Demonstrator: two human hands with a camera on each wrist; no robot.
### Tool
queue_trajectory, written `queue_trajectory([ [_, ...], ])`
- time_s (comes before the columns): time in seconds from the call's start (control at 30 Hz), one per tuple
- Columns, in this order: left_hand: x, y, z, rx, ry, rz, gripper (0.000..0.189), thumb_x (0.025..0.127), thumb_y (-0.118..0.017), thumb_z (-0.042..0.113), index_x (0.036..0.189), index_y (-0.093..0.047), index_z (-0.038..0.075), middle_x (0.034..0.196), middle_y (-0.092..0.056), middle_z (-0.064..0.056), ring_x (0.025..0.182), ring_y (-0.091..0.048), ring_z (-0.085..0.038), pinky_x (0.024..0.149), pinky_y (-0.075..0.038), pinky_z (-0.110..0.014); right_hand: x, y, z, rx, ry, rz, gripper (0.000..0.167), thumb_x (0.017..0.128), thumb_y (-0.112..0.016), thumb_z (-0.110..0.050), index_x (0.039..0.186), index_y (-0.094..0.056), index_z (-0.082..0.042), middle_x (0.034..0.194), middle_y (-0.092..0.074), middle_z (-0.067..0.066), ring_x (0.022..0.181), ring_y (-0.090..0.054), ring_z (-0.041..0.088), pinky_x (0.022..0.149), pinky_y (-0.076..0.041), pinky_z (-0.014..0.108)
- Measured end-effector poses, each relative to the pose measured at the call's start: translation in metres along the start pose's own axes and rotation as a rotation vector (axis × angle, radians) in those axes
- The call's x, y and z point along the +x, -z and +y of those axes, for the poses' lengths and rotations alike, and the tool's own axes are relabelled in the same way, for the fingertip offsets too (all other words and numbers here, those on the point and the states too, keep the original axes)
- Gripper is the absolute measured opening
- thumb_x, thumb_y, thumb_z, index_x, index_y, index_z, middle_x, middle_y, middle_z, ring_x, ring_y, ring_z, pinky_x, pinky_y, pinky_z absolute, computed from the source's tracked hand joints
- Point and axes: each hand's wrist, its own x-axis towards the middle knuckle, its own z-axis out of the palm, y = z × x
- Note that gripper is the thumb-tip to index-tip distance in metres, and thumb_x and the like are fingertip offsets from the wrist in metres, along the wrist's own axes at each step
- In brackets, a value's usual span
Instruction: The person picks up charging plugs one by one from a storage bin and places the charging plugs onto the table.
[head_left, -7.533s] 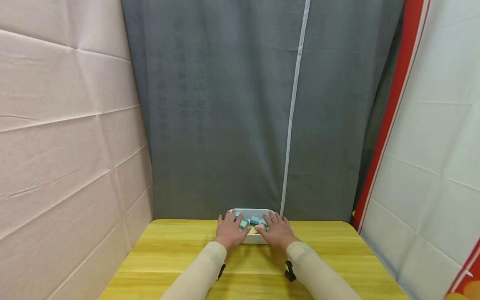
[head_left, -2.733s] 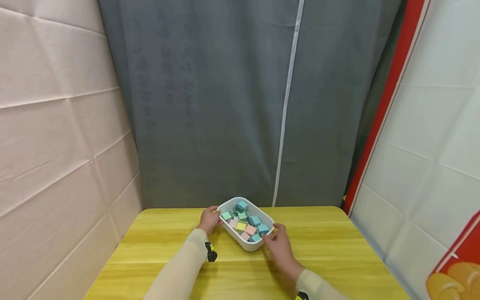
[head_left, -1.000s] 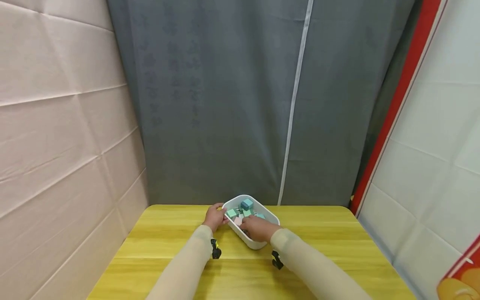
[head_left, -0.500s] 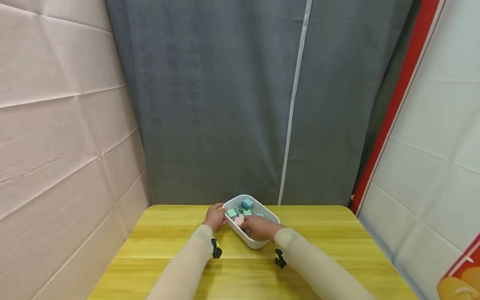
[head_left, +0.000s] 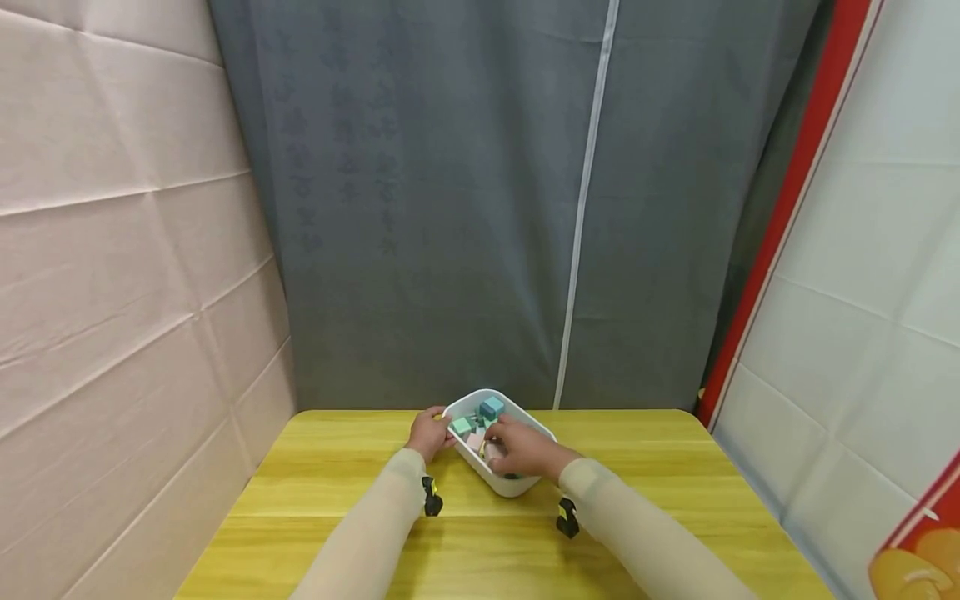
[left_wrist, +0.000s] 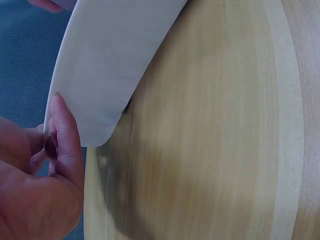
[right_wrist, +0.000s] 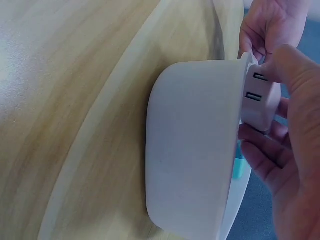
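A white plastic box sits slantwise on the table, filled with small pastel block-shaped pieces. My left hand pinches its left end by the rim; in the left wrist view that hand has thumb and fingers on either side of the wall. Over the box's near part, my right hand holds a pale USB charger with two ports showing, just at the rim. A blue piece, a mint green piece and a pink piece lie inside; the right hand hides others.
The yellow wood-grain table ends at a grey curtain behind the box. A pale cloth wall hangs on the left, and a white one with red trim on the right.
The right hand reached down among the pieces and has now risen slightly with a pale charger in its fingers. Earlier both hands turned the box slantwise; the left hand keeps its hold.
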Motion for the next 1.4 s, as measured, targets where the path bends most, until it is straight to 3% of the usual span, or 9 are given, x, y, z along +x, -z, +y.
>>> queue_trajectory([
  [0.37,0.003,-0.005,0.0,-0.007,0.0,0.008,0.04,0.117,-0.057,0.013,0.154,-0.057,-0.002,0.1,-0.067,-0.018,0.076,-0.067,-0.018,0.076,-0.069,-0.032,-0.016,0.007,-0.012,0.002,0.048,0.103,0.044,0.091,-0.086,-0.031,0.127,-0.076,-0.01,0.114,-0.059,-0.001,0.09,-0.056,0.012,0.078,-0.053,0.026],
  [0.67,-0.002,-0.007,0.005,0.032,-0.003,0.017,0.04,0.117,-0.056,0.014,0.154,-0.058,0.0,0.107,-0.068,-0.019,0.08,-0.067,-0.019,0.074,-0.067,-0.028,-0.028,-0.002,-0.037,0.045,0.098,0.093,0.042,0.095,-0.086,-0.032,0.131,-0.074,-0.013,0.113,-0.056,-0.006,0.088,-0.056,0.006,0.076,-0.053,0.019],
  [0.8,-0.005,-0.007,0.007,0.054,-0.017,0.02,0.041,0.117,-0.056,0.013,0.155,-0.057,-0.003,0.104,-0.068,-0.019,0.077,-0.067,-0.017,0.076,-0.069,-0.033,-0.032,-0.008,-0.05,0.095,0.069,0.063,0.042,0.096,-0.087,-0.034,0.13,-0.073,-0.015,0.115,-0.055,-0.008,0.091,-0.057,0.005,0.078,-0.054,0.018],
  [1.03,-0.005,-0.008,0.003,0.054,-0.026,0.03,0.041,0.117,-0.056,0.012,0.154,-0.056,-0.004,0.096,-0.069,-0.017,0.073,-0.068,-0.016,0.082,-0.07,-0.04,-0.037,-0.018,-0.068,0.071,0.083,0.065,0.04,0.094,-0.088,-0.036,0.125,-0.074,-0.015,0.111,-0.053,-0.008,0.086,-0.055,0.003,0.074,-0.053,0.016],
  [1.4,0.0,-0.007,0.001,0.093,0.0,0.034,0.041,0.118,-0.056,0.018,0.155,-0.058,0.002,0.109,-0.071,-0.019,0.084,-0.072,-0.021,0.076,-0.068,-0.03,-0.04,-0.04,-0.078,0.063,0.061,0.039,0.039,0.093,-0.088,-0.039,0.121,-0.072,-0.016,0.116,-0.057,-0.006,0.086,-0.054,0.002,0.074,-0.053,0.018],
])
